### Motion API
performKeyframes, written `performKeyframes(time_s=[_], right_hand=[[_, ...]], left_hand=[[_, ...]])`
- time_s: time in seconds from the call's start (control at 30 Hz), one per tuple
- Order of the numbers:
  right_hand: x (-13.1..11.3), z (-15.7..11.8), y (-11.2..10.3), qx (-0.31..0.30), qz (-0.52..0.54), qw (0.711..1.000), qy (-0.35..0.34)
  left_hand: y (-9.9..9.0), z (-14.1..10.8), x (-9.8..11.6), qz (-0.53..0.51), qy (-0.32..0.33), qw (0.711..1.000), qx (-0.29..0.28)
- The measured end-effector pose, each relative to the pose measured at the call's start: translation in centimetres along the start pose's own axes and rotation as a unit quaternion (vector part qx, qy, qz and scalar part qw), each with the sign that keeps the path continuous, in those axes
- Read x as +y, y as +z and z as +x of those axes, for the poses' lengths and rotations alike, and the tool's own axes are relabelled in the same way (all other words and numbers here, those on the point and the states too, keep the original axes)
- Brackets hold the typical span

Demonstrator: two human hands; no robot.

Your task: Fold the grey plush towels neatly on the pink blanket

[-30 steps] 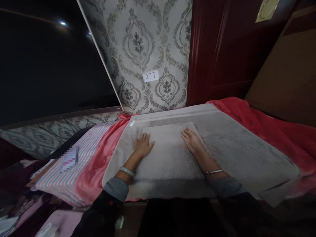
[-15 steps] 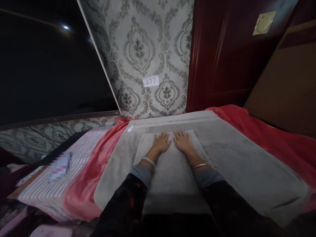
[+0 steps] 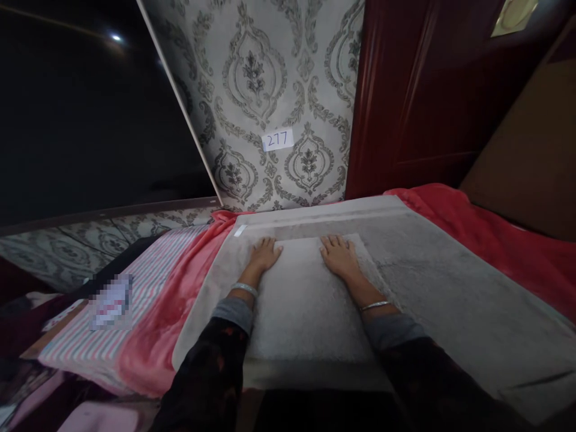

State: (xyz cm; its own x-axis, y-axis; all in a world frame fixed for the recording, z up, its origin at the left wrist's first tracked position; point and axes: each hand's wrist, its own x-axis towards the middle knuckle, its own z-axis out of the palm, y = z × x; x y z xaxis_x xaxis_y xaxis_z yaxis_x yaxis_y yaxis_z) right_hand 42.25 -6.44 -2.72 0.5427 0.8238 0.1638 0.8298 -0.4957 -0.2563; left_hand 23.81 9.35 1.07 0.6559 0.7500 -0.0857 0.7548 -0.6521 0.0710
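A light grey, fluffy rectangular cloth lies flat in front of me on a larger grey plush mat. My left hand rests palm down at the cloth's far left corner, fingers spread. Flat on the far right part of the cloth lies my right hand, its fingers also apart. Neither hand grips anything. Both wrists wear silver bangles, and dark sleeves with blue-grey cuffs cover the forearms.
Red plush fabric shows beyond the mat on both sides. At left are a striped cloth and a large dark screen. Patterned wallpaper carries a "277" label. A dark red door and a brown board stand at right.
My left hand has slid leftward to the cloth's edge, and my right hand has shifted slightly right, so the hands are farther apart. The view has moved a little.
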Motion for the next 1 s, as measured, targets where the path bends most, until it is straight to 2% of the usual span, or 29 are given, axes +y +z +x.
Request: performKeyframes(time_s=[0.1,0.2,0.27,0.33,0.37,0.43,0.5,0.57,0.7,0.87,1.0], right_hand=[[-0.1,0.0,-0.2,-0.006,0.005,1.0,0.005],[-0.3,0.0,-0.6,-0.013,0.008,1.0,0.006],[-0.4,-0.1,-0.7,-0.011,0.008,1.0,0.007],[-0.4,-0.2,-0.8,-0.01,0.009,1.0,0.01],[-0.5,-0.2,-0.8,-0.01,0.01,1.0,0.011],[-0.4,-0.2,-0.8,-0.01,0.011,1.0,0.011],[-0.4,-0.2,-0.8,-0.009,0.011,1.0,0.011],[-0.3,-0.2,-0.8,-0.009,0.01,1.0,0.01],[-0.2,-0.1,-0.8,-0.015,0.006,1.0,0.01],[-0.3,-0.1,-1.0,-0.02,0.002,1.0,0.012],[-0.6,-0.2,-1.3,-0.019,-0.003,1.0,0.013]], left_hand=[[-0.2,-0.6,-1.4,0.003,-0.017,1.0,-0.003],[-0.9,-1.1,-1.9,0.015,-0.034,0.999,-0.003],[-1.5,-1.7,-1.5,0.028,-0.06,0.998,0.008],[-1.8,-2.5,-0.3,0.049,-0.077,0.995,0.042],[-1.7,-3.2,0.5,0.059,-0.065,0.994,0.062],[-1.1,-4.7,2.5,0.069,0.021,0.993,0.09],[0.1,-6.4,4.3,0.063,0.128,0.986,0.086],[1.3,-7.8,5.4,0.057,0.171,0.981,0.068],[2.1,-8.5,5.1,0.061,0.122,0.989,0.051],[1.4,-8.1,2.3,0.058,0.036,0.996,0.055],[1.6,-8.5,0.5,0.056,-0.019,0.996,0.069]])
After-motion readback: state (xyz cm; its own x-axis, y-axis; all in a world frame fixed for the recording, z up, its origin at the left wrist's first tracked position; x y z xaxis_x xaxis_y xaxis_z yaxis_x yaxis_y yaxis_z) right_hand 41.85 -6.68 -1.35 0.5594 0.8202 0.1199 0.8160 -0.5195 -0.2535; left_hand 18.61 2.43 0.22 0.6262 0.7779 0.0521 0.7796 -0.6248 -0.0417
